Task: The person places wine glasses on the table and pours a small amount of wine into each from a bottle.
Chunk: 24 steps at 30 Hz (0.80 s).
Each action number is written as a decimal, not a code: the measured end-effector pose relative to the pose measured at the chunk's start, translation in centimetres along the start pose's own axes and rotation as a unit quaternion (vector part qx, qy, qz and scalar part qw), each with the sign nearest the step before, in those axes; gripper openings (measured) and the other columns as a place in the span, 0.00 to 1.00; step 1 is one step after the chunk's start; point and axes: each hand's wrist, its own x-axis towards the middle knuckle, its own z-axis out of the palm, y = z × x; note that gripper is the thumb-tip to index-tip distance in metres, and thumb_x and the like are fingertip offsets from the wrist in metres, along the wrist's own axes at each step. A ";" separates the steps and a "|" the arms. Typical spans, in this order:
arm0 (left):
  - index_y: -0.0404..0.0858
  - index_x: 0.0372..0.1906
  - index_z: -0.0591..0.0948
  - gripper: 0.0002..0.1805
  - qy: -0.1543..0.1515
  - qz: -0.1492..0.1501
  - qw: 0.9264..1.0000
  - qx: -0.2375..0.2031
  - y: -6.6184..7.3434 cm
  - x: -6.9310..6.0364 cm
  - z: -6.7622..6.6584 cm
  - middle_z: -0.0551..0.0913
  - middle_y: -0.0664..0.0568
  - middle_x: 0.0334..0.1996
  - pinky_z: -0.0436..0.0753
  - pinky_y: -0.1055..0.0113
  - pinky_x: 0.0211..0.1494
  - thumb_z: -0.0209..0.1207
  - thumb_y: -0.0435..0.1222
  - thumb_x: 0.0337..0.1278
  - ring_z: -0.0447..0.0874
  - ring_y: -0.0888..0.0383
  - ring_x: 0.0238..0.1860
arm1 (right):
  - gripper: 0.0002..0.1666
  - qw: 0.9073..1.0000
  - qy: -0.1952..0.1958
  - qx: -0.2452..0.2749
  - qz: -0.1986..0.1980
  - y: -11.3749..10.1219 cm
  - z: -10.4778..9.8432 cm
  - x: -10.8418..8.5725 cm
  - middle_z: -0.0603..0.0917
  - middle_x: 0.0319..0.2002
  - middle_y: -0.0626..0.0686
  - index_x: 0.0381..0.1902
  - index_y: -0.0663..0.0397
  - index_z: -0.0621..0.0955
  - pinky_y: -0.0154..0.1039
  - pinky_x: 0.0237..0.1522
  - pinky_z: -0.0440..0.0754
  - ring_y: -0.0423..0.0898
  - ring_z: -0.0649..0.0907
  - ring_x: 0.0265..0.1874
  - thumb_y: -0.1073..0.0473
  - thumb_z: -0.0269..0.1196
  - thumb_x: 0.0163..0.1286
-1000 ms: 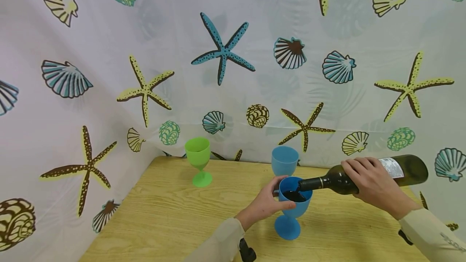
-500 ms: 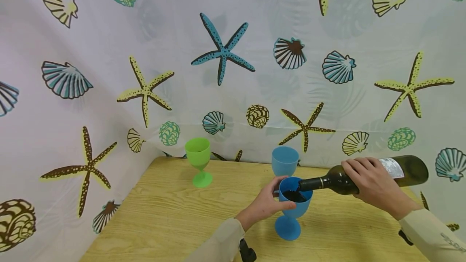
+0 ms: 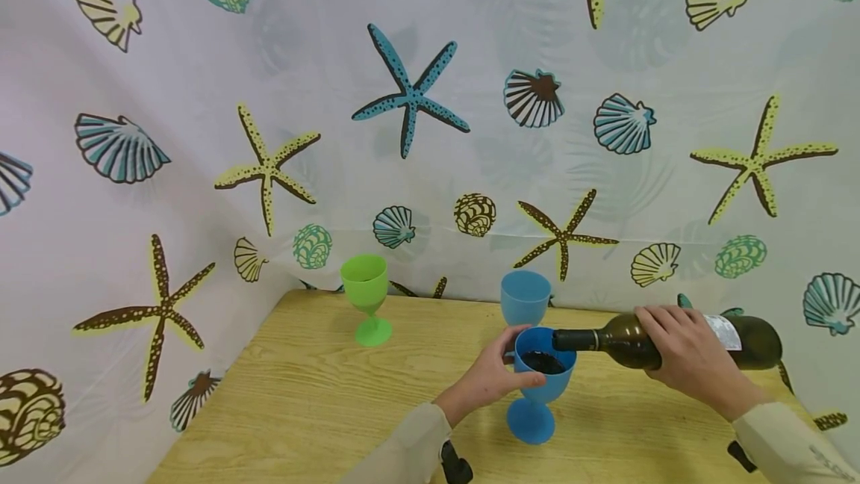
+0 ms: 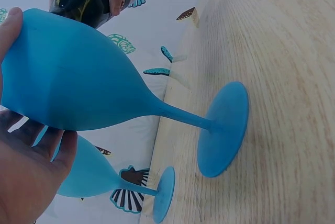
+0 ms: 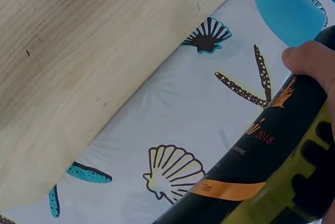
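My left hand (image 3: 487, 378) holds the bowl of a blue goblet (image 3: 547, 391) that stands upright on the table, thumb on the near side. Dark liquid (image 3: 543, 363) fills part of that bowl. Lying nearly level, a dark glass wine bottle (image 3: 628, 342) has its mouth just over the goblet's right rim. The right hand (image 3: 692, 353) grips the bottle's body from above. In the left wrist view, the goblet's foot (image 4: 225, 130) rests flat on the wood, and fingers (image 4: 49, 143) curl around the bowl. The right wrist view shows the thumb (image 5: 309, 59) against the bottle's label.
Directly behind the held goblet stands a lighter blue goblet (image 3: 525, 301), partly hidden by it. A green goblet (image 3: 366, 290) is at the back left of the wooden table (image 3: 322, 394). A shell-and-starfish curtain (image 3: 430, 193) hangs behind and along the left side.
The bottle has tipped back from neck-down to nearly level, its base lowered and its mouth raised toward the rim. The dark liquid seen at its mouth no longer shows. The left hand stays put.
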 end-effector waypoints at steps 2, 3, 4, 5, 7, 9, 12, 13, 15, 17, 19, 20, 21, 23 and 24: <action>0.40 0.69 0.62 0.37 -0.001 -0.001 1.000 -0.002 0.7 -0.4 0.0 0.71 0.51 0.60 0.72 0.62 0.59 0.65 0.40 0.56 0.70 0.54 0.60 | 0.60 1.000 -0.003 0.008 0.011 -0.2 0.2 -0.2 0.79 0.43 0.64 0.51 0.70 0.75 0.60 0.39 0.75 0.62 0.78 0.40 0.51 0.84 0.13; 0.39 0.69 0.62 0.37 -0.001 0.000 1.000 -0.002 1.0 -0.5 0.0 0.72 0.51 0.59 0.72 0.61 0.59 0.65 0.40 0.56 0.70 0.54 0.60 | 0.60 1.000 -0.003 0.014 0.018 -0.3 0.3 -0.3 0.79 0.43 0.64 0.51 0.70 0.75 0.60 0.39 0.75 0.62 0.78 0.40 0.52 0.84 0.14; 0.39 0.69 0.63 0.37 0.000 0.001 1.000 -0.002 1.1 -0.5 0.1 0.72 0.51 0.59 0.72 0.61 0.59 0.65 0.40 0.56 0.70 0.54 0.60 | 0.60 1.000 -0.003 0.018 0.024 -0.4 0.4 -0.4 0.79 0.43 0.64 0.52 0.70 0.75 0.61 0.39 0.75 0.62 0.78 0.40 0.52 0.84 0.15; 0.39 0.69 0.63 0.37 0.001 0.001 1.000 -0.002 1.0 -0.5 0.1 0.72 0.50 0.60 0.71 0.60 0.59 0.65 0.39 0.56 0.70 0.54 0.60 | 0.59 0.999 -0.002 0.022 0.030 -0.5 0.5 -0.5 0.79 0.43 0.64 0.52 0.70 0.75 0.60 0.39 0.75 0.62 0.78 0.40 0.52 0.84 0.16; 0.38 0.69 0.62 0.38 0.002 0.003 1.000 -0.002 0.5 -0.2 0.1 0.71 0.50 0.60 0.71 0.58 0.60 0.65 0.40 0.56 0.70 0.54 0.60 | 0.58 0.999 0.005 0.032 0.041 -0.8 0.7 -0.7 0.79 0.43 0.64 0.52 0.70 0.74 0.61 0.39 0.75 0.62 0.78 0.39 0.54 0.84 0.16; 0.38 0.70 0.61 0.39 0.005 0.006 1.000 0.001 -0.3 0.1 0.1 0.71 0.51 0.60 0.71 0.57 0.60 0.66 0.40 0.55 0.70 0.54 0.60 | 0.57 0.998 0.011 0.039 0.050 -1.0 0.9 -0.9 0.79 0.42 0.63 0.51 0.70 0.74 0.61 0.39 0.75 0.62 0.78 0.39 0.55 0.83 0.17; 0.40 0.70 0.61 0.41 0.007 0.010 1.000 0.008 -1.2 0.4 0.1 0.71 0.52 0.61 0.71 0.56 0.60 0.66 0.42 0.54 0.69 0.55 0.60 | 0.56 0.997 0.015 0.046 0.066 -1.3 1.2 -1.2 0.79 0.42 0.64 0.52 0.70 0.74 0.61 0.41 0.74 0.62 0.78 0.40 0.56 0.83 0.19; 0.41 0.70 0.61 0.41 0.008 0.011 1.000 0.011 -1.3 0.5 0.1 0.70 0.53 0.61 0.71 0.56 0.60 0.66 0.43 0.54 0.69 0.55 0.60 | 0.56 0.996 0.015 0.049 0.072 -1.4 1.4 -1.2 0.79 0.42 0.64 0.52 0.70 0.74 0.61 0.40 0.74 0.62 0.78 0.40 0.56 0.83 0.20; 0.42 0.70 0.61 0.41 0.009 0.013 1.000 0.013 -1.4 0.6 0.1 0.70 0.53 0.61 0.71 0.56 0.60 0.67 0.43 0.54 0.69 0.56 0.60 | 0.55 0.995 0.014 0.054 0.083 -1.5 1.6 -1.4 0.79 0.42 0.64 0.52 0.70 0.74 0.60 0.39 0.74 0.62 0.78 0.40 0.56 0.83 0.20; 0.43 0.71 0.61 0.41 0.008 0.011 1.000 0.011 -1.5 0.6 0.1 0.70 0.54 0.61 0.71 0.57 0.60 0.66 0.43 0.54 0.69 0.56 0.60 | 0.55 0.994 0.015 0.057 0.093 -1.7 1.7 -1.6 0.79 0.42 0.64 0.52 0.70 0.73 0.60 0.37 0.75 0.62 0.78 0.39 0.55 0.83 0.21; 0.42 0.71 0.61 0.41 0.007 0.012 1.000 0.010 -1.5 0.6 0.0 0.70 0.54 0.61 0.71 0.58 0.59 0.66 0.43 0.54 0.69 0.56 0.60 | 0.56 0.993 0.016 0.062 0.101 -1.9 1.9 -1.8 0.79 0.42 0.65 0.53 0.71 0.73 0.60 0.36 0.75 0.63 0.79 0.38 0.55 0.83 0.21; 0.42 0.71 0.60 0.41 0.006 0.011 1.000 0.010 -1.5 0.6 0.1 0.70 0.54 0.61 0.71 0.58 0.59 0.66 0.43 0.54 0.69 0.56 0.60 | 0.56 0.992 0.017 0.063 0.104 -1.9 2.0 -1.9 0.79 0.42 0.65 0.53 0.71 0.73 0.60 0.36 0.75 0.63 0.79 0.38 0.55 0.82 0.21; 0.42 0.71 0.60 0.41 0.006 0.010 1.000 0.010 -1.5 0.6 0.1 0.70 0.54 0.61 0.71 0.59 0.59 0.66 0.42 0.55 0.69 0.56 0.60 | 0.56 0.992 0.017 0.063 0.108 -2.0 2.1 -1.9 0.79 0.42 0.65 0.53 0.71 0.73 0.60 0.36 0.75 0.63 0.79 0.38 0.55 0.82 0.22; 0.41 0.71 0.60 0.40 0.006 0.008 1.000 0.008 -1.4 0.5 0.1 0.70 0.53 0.61 0.71 0.59 0.59 0.66 0.41 0.55 0.69 0.56 0.60 | 0.56 0.991 0.019 0.066 0.113 -2.1 2.2 -2.0 0.79 0.42 0.65 0.53 0.70 0.73 0.59 0.36 0.75 0.63 0.79 0.38 0.55 0.82 0.22; 0.41 0.71 0.60 0.40 0.006 0.007 1.000 0.008 -1.3 0.5 0.1 0.70 0.53 0.61 0.71 0.59 0.59 0.65 0.41 0.55 0.70 0.55 0.60 | 0.56 0.991 0.019 0.067 0.116 -2.2 2.3 -2.1 0.79 0.42 0.65 0.53 0.70 0.73 0.59 0.36 0.75 0.62 0.79 0.38 0.55 0.82 0.22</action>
